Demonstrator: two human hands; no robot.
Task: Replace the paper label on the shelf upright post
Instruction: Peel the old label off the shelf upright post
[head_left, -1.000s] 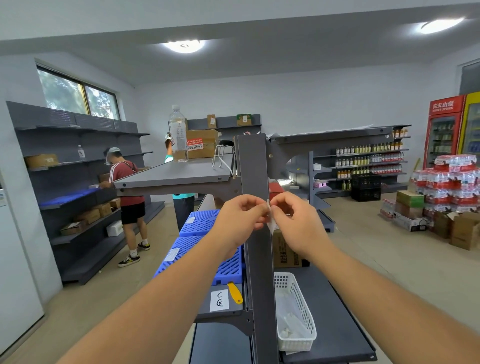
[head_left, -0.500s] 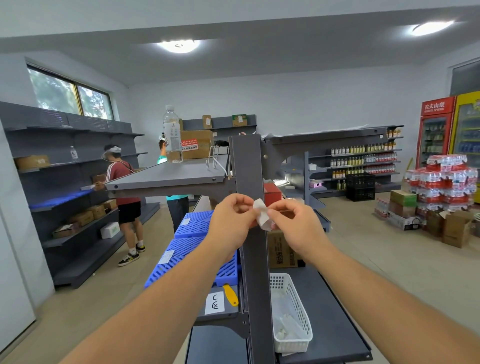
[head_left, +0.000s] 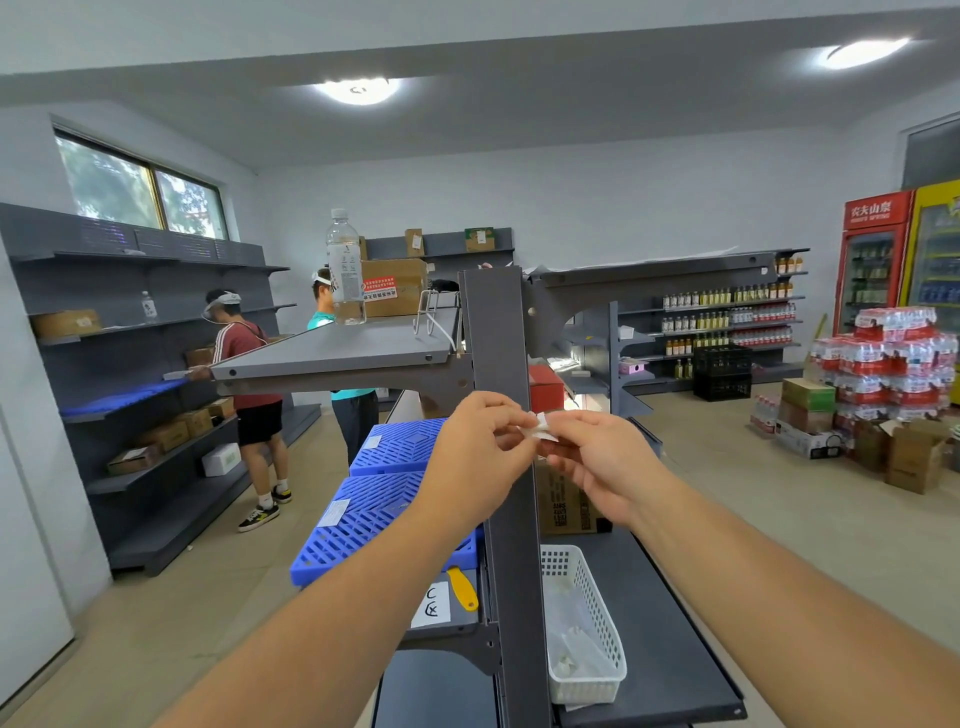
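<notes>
A dark grey shelf upright post (head_left: 496, 332) rises through the middle of the head view. In front of it, at chest height, both hands pinch a small crumpled white paper label (head_left: 539, 425). My left hand (head_left: 480, 452) holds the label's left side with thumb and fingertips. My right hand (head_left: 597, 457) grips its right side. The label is off the post and held just right of its face. No label shows on the visible part of the post.
A white plastic basket (head_left: 605, 623) with paper scraps sits on the lower right shelf. Blue perforated panels (head_left: 387, 499), a yellow tool (head_left: 462, 590) and a handwritten card (head_left: 432, 605) lie left of the post. A water bottle (head_left: 344, 267) stands on the upper shelf. Two people stand at the left.
The label has come away from the post edge and is now crumpled between both hands, slightly right of the post. The view has shifted a little.
</notes>
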